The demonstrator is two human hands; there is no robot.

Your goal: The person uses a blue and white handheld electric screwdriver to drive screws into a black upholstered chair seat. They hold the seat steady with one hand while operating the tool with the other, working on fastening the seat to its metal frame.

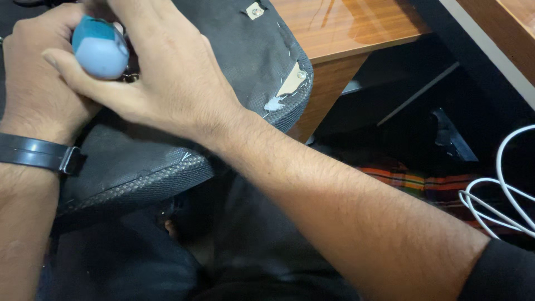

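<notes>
Evidently we are mid-screwing: our right hand (167,72) grips the blue rounded plastic screwdriver handle (100,47), our left hand (33,83) closed beside it, over the worn grey fabric panel (256,50) on our lap. Steady downward pressure seems needed.

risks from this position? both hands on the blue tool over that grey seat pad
1. The tool handle is pinched between the left hand and right hand; its tip is hidden, so a slip could jab a finger.
2. The grey seat pad overhangs the wooden desk edge and may tip under pressure.
3. The torn fabric edge could rip further.
</notes>
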